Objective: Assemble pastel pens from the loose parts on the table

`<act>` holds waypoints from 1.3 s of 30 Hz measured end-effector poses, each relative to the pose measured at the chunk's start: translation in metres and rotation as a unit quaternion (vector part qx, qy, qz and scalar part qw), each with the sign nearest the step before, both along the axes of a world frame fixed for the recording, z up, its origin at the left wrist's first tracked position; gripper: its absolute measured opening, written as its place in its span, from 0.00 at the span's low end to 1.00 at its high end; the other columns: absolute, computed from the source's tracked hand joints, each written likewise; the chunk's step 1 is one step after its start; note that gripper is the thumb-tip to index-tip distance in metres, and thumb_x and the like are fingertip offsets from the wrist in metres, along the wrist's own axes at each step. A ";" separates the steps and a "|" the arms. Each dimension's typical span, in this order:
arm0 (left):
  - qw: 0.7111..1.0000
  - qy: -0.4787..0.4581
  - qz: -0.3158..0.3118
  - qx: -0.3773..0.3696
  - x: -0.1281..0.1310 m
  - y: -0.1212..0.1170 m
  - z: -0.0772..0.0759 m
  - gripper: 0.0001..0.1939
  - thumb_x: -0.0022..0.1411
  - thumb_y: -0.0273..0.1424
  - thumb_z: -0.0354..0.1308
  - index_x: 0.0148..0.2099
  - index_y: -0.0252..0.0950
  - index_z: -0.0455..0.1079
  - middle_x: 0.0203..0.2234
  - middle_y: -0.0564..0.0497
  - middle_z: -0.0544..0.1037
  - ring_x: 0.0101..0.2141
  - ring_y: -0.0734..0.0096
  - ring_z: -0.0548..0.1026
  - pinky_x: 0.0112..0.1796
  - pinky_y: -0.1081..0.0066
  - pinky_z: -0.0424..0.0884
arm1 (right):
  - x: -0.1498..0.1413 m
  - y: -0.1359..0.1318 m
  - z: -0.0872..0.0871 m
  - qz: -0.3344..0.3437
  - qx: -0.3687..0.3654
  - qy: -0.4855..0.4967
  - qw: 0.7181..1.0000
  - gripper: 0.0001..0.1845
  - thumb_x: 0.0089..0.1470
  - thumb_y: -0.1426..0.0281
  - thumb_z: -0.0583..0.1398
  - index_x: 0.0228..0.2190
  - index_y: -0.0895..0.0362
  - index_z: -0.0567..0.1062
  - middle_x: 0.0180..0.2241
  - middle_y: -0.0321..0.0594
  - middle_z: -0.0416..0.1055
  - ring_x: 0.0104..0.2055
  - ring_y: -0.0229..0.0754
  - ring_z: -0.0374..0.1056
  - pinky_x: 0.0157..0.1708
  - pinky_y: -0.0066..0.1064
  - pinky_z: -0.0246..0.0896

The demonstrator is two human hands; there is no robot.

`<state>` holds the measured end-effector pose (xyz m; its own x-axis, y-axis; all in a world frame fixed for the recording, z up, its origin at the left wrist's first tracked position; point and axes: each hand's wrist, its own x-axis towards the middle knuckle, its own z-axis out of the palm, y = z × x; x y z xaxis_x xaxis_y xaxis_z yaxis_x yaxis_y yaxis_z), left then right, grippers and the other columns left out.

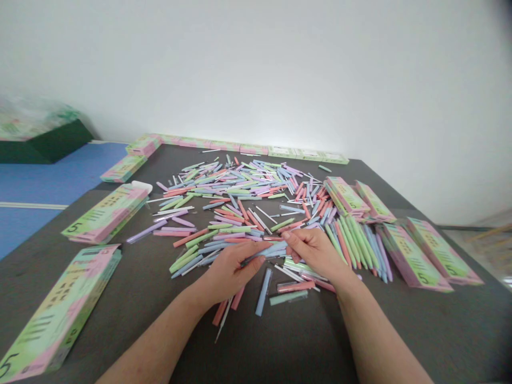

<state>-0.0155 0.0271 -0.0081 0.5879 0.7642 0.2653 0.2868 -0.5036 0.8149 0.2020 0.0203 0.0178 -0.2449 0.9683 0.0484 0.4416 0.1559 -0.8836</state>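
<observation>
My left hand [236, 266] is closed round a light blue pen [272, 249], whose dark tip shows near my thumb. At the pen's other end my right hand [307, 245] pinches with thumb and fingers. Under and beyond both hands lies a wide heap of loose pens [240, 184] in blue, green, purple and coral, with thin white refills among them. Nearest my right hand is a tidy row of pens [358, 242], mostly green. Below the hands are a blue pen cap [264, 292] and a pale green one [291, 297].
Printed pen boxes [106, 210] line the left side of the dark table [304, 346]. More boxes [416, 253] lie at the right, and a row of them [252, 148] runs along the back by the wall. A dark green bin [60, 141] stands far left.
</observation>
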 end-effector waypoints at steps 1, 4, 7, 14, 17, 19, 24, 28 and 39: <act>1.000 -0.004 0.007 -0.003 0.000 0.000 0.000 0.18 0.66 0.28 0.50 0.56 0.37 0.69 0.46 0.48 0.78 0.45 0.67 0.75 0.47 0.70 0.68 | 0.001 0.000 0.000 0.007 0.000 0.013 1.000 0.24 0.59 0.55 0.54 0.21 0.59 0.71 0.15 0.33 0.63 0.19 0.33 0.57 0.21 0.26 0.50; 0.999 -0.010 0.026 -0.020 -0.001 0.001 0.001 0.18 0.66 0.29 0.50 0.56 0.38 0.69 0.45 0.50 0.78 0.45 0.68 0.74 0.47 0.71 0.67 | 0.004 0.001 0.000 0.026 0.005 0.071 0.997 0.14 0.57 0.59 0.59 0.33 0.58 0.73 0.23 0.34 0.68 0.25 0.35 0.63 0.25 0.26 0.55; 0.999 -0.011 0.025 -0.026 -0.002 0.001 0.002 0.18 0.66 0.29 0.50 0.56 0.38 0.70 0.45 0.51 0.79 0.43 0.69 0.75 0.45 0.72 0.68 | 0.007 0.001 0.000 0.013 0.017 0.097 0.995 0.12 0.53 0.65 0.63 0.39 0.57 0.73 0.29 0.37 0.73 0.30 0.38 0.67 0.30 0.28 0.60; 1.000 -0.010 0.007 -0.003 -0.002 0.001 0.002 0.19 0.65 0.27 0.51 0.57 0.40 0.68 0.46 0.51 0.78 0.44 0.69 0.75 0.46 0.72 0.67 | 0.008 0.002 0.000 0.011 0.038 0.093 0.995 0.07 0.52 0.67 0.63 0.34 0.58 0.75 0.32 0.41 0.76 0.33 0.40 0.69 0.32 0.29 0.61; 1.000 -0.001 0.007 0.000 -0.002 -0.001 0.002 0.19 0.65 0.28 0.51 0.57 0.39 0.68 0.47 0.50 0.78 0.45 0.68 0.74 0.47 0.71 0.67 | 0.009 0.001 0.001 0.019 0.027 0.085 0.996 0.08 0.53 0.66 0.63 0.31 0.58 0.75 0.29 0.39 0.73 0.32 0.39 0.66 0.31 0.29 0.59; 1.000 0.008 0.008 0.000 -0.002 -0.002 0.002 0.18 0.65 0.28 0.51 0.56 0.37 0.68 0.47 0.48 0.78 0.46 0.67 0.74 0.47 0.71 0.67 | 0.010 0.001 0.001 0.029 0.018 0.071 0.997 0.10 0.55 0.64 0.61 0.28 0.59 0.74 0.26 0.37 0.69 0.29 0.37 0.63 0.29 0.28 0.55; 1.000 0.018 0.002 -0.002 0.000 -0.003 0.001 0.18 0.64 0.29 0.51 0.56 0.36 0.68 0.47 0.47 0.78 0.45 0.66 0.75 0.47 0.70 0.68 | 0.007 0.003 0.000 0.048 0.017 0.037 0.998 0.21 0.58 0.61 0.57 0.18 0.59 0.67 0.20 0.33 0.60 0.24 0.33 0.54 0.24 0.28 0.47; 1.000 0.016 0.010 -0.007 0.000 -0.002 0.001 0.17 0.64 0.29 0.51 0.55 0.36 0.70 0.46 0.48 0.78 0.44 0.66 0.75 0.47 0.69 0.68 | 0.005 0.003 -0.002 0.041 0.013 0.018 0.999 0.25 0.60 0.59 0.54 0.17 0.58 0.66 0.16 0.31 0.57 0.20 0.33 0.53 0.23 0.28 0.47; 0.999 -0.006 0.021 -0.037 -0.003 -0.001 0.002 0.16 0.64 0.29 0.52 0.53 0.37 0.71 0.43 0.50 0.79 0.43 0.68 0.75 0.45 0.72 0.68 | 0.009 0.002 -0.003 0.031 0.053 0.067 0.996 0.07 0.52 0.67 0.64 0.35 0.55 0.78 0.37 0.42 0.76 0.39 0.43 0.70 0.38 0.32 0.63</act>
<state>-0.0184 0.0262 -0.0065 0.5525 0.8054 0.2145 0.2964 -0.4304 0.8526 0.2107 0.0220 0.0148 -0.2892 0.9392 0.1851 0.3077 0.2743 -0.9111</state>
